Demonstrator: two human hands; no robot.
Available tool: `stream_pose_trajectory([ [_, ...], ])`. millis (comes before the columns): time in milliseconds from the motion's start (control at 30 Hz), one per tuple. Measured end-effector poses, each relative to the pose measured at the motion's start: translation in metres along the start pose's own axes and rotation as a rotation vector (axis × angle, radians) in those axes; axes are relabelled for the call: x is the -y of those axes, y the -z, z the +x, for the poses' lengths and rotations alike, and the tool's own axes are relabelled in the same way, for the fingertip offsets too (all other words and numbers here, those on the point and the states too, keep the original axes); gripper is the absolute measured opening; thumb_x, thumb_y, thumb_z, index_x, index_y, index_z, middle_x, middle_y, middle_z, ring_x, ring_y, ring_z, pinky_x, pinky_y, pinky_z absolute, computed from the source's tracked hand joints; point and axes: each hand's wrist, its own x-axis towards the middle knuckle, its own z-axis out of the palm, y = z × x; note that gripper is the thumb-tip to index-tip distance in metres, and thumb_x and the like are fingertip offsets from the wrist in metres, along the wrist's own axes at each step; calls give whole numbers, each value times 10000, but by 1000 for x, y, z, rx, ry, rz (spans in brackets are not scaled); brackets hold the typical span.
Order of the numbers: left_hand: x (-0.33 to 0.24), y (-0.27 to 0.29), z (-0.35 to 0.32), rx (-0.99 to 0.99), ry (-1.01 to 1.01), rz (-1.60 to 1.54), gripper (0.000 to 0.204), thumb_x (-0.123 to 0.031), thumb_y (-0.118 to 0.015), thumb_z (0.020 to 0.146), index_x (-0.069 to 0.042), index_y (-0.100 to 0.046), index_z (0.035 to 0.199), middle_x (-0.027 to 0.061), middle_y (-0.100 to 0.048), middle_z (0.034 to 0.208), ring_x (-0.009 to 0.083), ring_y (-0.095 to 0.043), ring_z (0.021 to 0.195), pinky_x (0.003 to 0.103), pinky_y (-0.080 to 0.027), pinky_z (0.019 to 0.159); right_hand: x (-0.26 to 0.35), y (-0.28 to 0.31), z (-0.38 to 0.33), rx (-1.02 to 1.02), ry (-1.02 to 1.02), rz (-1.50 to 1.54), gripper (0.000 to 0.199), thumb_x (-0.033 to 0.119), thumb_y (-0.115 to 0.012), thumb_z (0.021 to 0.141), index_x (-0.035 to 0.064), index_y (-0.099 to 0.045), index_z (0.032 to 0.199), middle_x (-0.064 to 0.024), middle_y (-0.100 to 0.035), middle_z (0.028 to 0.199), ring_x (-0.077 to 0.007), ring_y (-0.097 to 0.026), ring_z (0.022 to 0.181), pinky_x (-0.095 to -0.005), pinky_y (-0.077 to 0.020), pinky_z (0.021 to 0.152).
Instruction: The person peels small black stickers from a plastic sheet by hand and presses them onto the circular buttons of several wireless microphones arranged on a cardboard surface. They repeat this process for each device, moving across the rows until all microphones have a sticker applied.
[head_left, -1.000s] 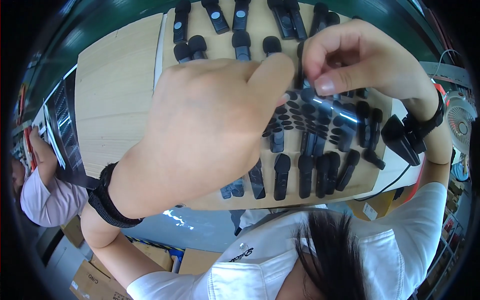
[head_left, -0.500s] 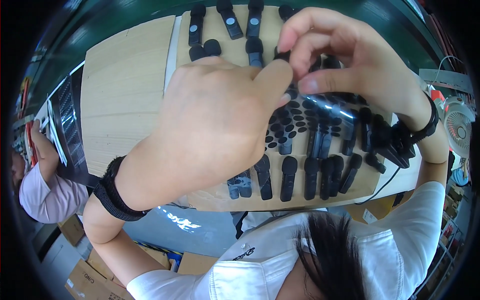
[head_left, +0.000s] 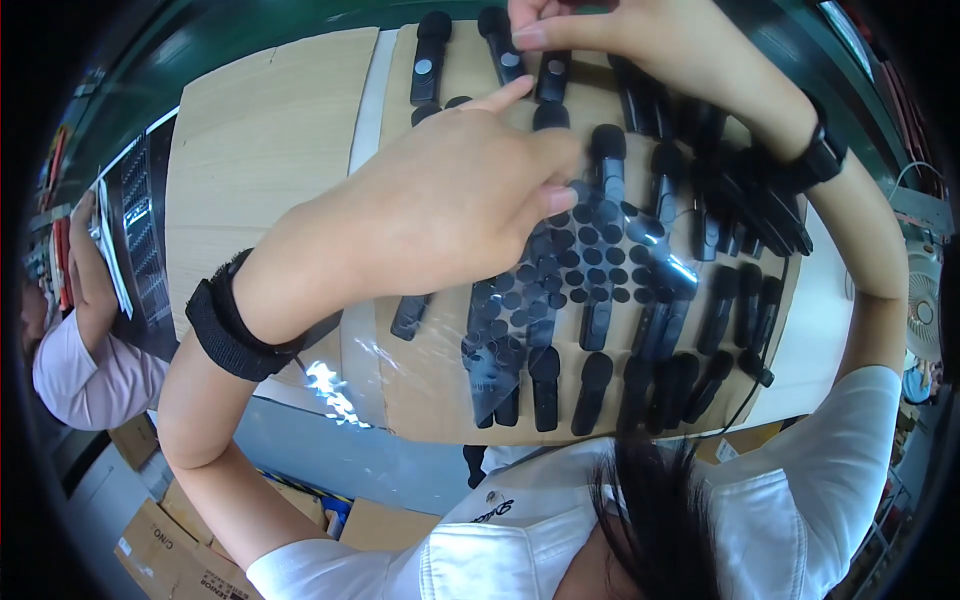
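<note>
My left hand pinches a clear plastic sheet dotted with round black stickers, held over the work surface. One of its fingers stretches out to the lower end of a small black microphone with a rounded top and a pale disc on its body. At that microphone's upper part is my right hand, thumb and finger close together; anything between them is too small to make out. To either side lie similar microphones, one on the left and one on the right, both with pale discs.
Rows of black microphones cover the cardboard, some seen through the sheet. Another cardboard piece lies on the left. A thin black cable runs by the right edge. A person is at far left, a fan at far right.
My right hand has moved up and left, away from the stickered sheet to a microphone in the far row. My left hand still holds the sheet, now with one finger stretched out.
</note>
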Motion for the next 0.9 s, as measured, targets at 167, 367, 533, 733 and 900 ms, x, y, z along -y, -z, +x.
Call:
stream_pose_trajectory([
  [167,3,-3,-1,-34,-31,-40,84,-44,-528,889,-28,-481,821,114,-408,531,368,-499,548,509,-234,1152,-23,-3,5,-8,-41,-11,376,-68,-624,851,17,-361,1106,-76,-641,837,-87,-573,775,-224,-484,740],
  [367,4,-3,-2,-31,-44,-78,72,-32,-531,880,-30,-484,826,112,-403,538,368,-494,542,515,-236,1151,-24,-4,5,-27,-33,37,352,-65,-629,852,28,-362,1061,-78,-643,827,-78,-563,765,-214,-476,726],
  [533,5,-4,-2,-42,-55,-85,70,-26,-529,877,-34,-484,825,111,-403,542,367,-490,539,511,-243,1151,-25,-4,5,-48,-88,-54,352,-56,-646,844,33,-365,1035,-74,-641,819,-73,-550,751,-212,-466,706],
  [733,5,-4,-3,-41,-45,-69,78,-33,-529,882,-40,-481,821,115,-411,535,366,-495,543,501,-249,1151,-27,-9,6,-46,-14,-188,342,-19,-667,837,38,-392,1032,-42,-603,818,-96,-534,764,-227,-459,727],
  [900,2,-4,-2,-47,-73,-48,79,-42,-526,888,-40,-474,828,125,-417,525,376,-510,566,510,-253,1146,-15,-1,3,-129,207,-430,303,55,-714,825,30,-527,1062,-26,-547,941,-101,-509,813,-221,-451,756],
])
